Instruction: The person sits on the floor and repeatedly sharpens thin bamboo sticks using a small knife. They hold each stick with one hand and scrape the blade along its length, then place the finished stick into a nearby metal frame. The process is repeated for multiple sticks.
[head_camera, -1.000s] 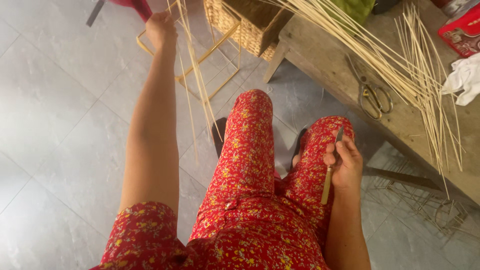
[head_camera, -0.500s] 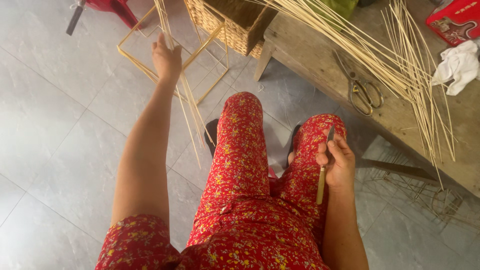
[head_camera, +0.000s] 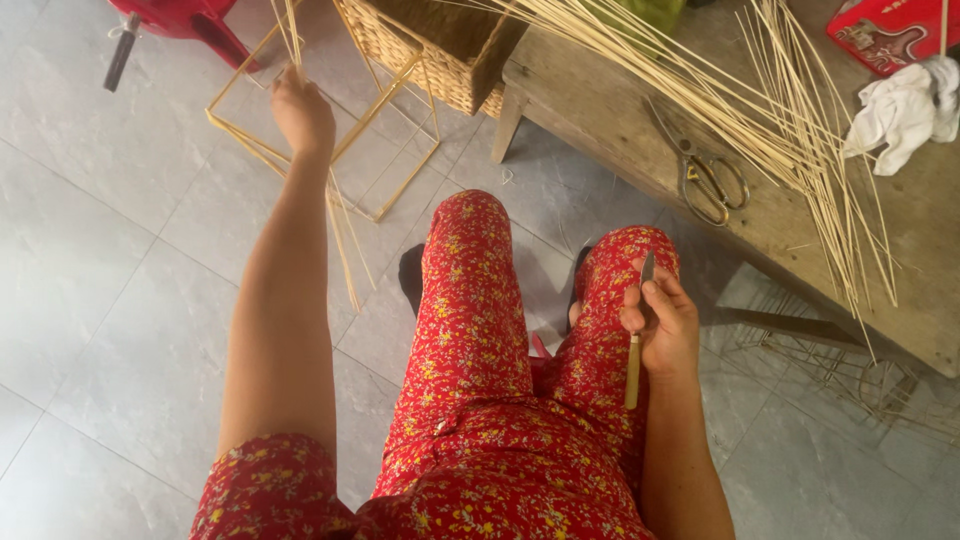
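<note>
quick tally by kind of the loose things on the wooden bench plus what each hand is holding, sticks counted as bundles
scissors: 1
white cloth: 1
red packet: 1
spread of thin sticks on the bench: 1
small knife, in the right hand: 1
bunch of thin sticks, in the left hand: 1
total: 6

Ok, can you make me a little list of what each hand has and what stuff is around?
left hand: stretched out, closed on a few thin bamboo strips that hang down toward the floor
right hand: resting on the knee, closed on a small knife with a pale handle, blade up
floor: grey tiles, a square bamboo frame, a woven basket
bench: wooden bench with a pile of long bamboo sticks, scissors, white cloth
clothes: red flowered trousers
</note>
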